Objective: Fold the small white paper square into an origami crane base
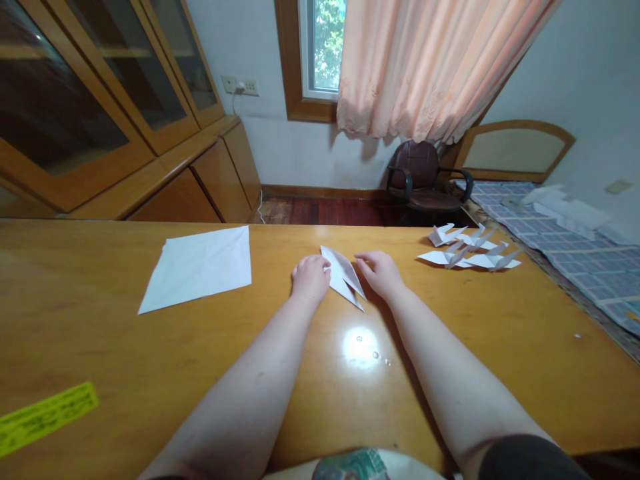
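Note:
A piece of white paper folded into a narrow kite shape (341,272) lies on the wooden table between my hands. Its near end splits into two points. My left hand (311,277) is closed on the paper's left edge, fingers curled against it. Just right of the paper is my right hand (381,272), its thumb and fingers apart, with nothing visible in it. Farther left rests a flat stack or sheet of white paper (205,270). Several folded paper cranes (470,250) stand grouped on the right part of the table.
The wooden table (200,373) spans the view, with a yellow label (47,417) at its left front. Beyond it are a glass-door cabinet (150,147), a brown armchair (423,173) and a pink curtain (425,67). A bed with a checked cover (550,233) stands at right.

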The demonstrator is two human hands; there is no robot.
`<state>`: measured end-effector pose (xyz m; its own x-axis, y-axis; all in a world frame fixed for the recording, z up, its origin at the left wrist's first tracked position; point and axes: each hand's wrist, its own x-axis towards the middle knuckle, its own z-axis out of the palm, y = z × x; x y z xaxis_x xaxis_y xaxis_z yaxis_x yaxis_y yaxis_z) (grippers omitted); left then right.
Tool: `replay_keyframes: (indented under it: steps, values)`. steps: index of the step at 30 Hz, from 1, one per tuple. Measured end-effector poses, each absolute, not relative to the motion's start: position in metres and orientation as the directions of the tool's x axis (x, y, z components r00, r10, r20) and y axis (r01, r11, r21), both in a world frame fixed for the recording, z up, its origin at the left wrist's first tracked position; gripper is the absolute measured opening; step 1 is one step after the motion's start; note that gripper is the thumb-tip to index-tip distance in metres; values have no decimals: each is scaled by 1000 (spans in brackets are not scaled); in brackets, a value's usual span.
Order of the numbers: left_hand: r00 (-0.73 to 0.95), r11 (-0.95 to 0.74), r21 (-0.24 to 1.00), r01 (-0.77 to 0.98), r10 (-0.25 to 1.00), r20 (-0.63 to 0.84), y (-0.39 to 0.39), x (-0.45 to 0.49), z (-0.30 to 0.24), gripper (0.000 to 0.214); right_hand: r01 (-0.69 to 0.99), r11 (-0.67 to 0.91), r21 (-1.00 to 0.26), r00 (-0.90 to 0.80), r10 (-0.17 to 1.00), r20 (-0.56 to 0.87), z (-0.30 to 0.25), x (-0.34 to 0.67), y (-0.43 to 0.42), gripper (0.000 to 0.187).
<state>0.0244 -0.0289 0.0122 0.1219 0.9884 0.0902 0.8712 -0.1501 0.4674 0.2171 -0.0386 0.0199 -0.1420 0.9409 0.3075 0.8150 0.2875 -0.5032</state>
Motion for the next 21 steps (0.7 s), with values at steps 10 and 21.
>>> replay_keyframes:
  steps: [10, 21]
  values:
    - [173, -163, 450, 878, 985, 21, -31, 28, 17, 28, 703, 447, -553, -378, 894, 241, 3, 221, -29, 13]
    - [330, -279, 368, 887, 940, -82, -32, 26, 13, 50, 718, 488, -497, -440, 871, 219, -3, 226, -24, 19]
